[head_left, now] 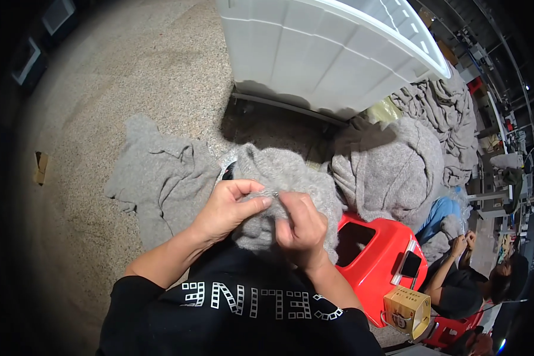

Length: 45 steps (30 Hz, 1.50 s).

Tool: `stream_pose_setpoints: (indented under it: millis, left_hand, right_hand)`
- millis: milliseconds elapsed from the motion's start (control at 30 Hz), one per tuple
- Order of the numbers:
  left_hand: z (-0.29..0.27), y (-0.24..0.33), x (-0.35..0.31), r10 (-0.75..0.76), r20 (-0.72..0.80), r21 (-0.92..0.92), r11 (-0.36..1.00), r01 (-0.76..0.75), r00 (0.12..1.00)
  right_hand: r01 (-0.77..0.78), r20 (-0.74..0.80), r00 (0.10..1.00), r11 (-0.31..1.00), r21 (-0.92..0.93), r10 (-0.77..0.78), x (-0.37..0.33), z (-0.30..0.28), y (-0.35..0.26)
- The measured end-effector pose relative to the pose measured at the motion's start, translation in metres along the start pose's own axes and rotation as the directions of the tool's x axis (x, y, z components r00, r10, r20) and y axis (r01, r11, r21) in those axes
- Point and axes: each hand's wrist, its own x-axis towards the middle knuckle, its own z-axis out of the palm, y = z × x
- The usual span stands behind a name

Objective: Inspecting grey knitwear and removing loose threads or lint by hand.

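A fuzzy grey knitted garment [291, 166] lies bunched over my lap. My left hand [225, 207] is closed, its thumb and forefinger pinching a small fold of the knit. Right beside it, my right hand [302, 222] is closed too, fingertips pressed together at the same fold. A tiny dark glint shows at those fingertips, too small to name. Another grey knitted garment [172, 178] is spread on the speckled floor to the left, with creases across it.
A large white plastic bin [332, 59] stands ahead. Piled grey knits [391, 166] lie to the right, behind a red plastic stool [368, 261] bearing a phone [409, 264] and a yellow-brown carton [408, 310]. Farther right, a co-worker [460, 285] sits handling grey knit.
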Motion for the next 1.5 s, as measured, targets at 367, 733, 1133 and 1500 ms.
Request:
stream_pose_setpoints:
  millis: [367, 733, 1133, 1500]
  left_hand:
    - [-0.010, -0.017, 0.007, -0.173, 0.094, -0.261, 0.946, 0.192, 0.980]
    - [-0.010, -0.019, 0.002, -0.068, 0.053, -0.258, 0.963, 0.080, 0.996]
    - [-0.004, -0.019, -0.008, 0.135, -0.080, 0.107, 0.986, -0.126, 0.988]
    - [-0.022, -0.002, -0.003, 0.363, 0.331, 0.502, 0.714, -0.488, 0.871]
  right_hand:
    - [-0.012, 0.161, 0.987, 0.999, 0.032, 0.006, -0.007, -0.005, 0.010]
    - [0.097, 0.087, 0.991, 0.995, 0.022, -0.099, -0.011, -0.001, 0.009]
    - [0.090, 0.072, 0.993, 0.996, 0.017, -0.091, -0.015, 0.002, 0.007]
    - [-0.189, 0.375, 0.923, 0.949, 0.254, 0.084, 0.000, -0.020, 0.008]
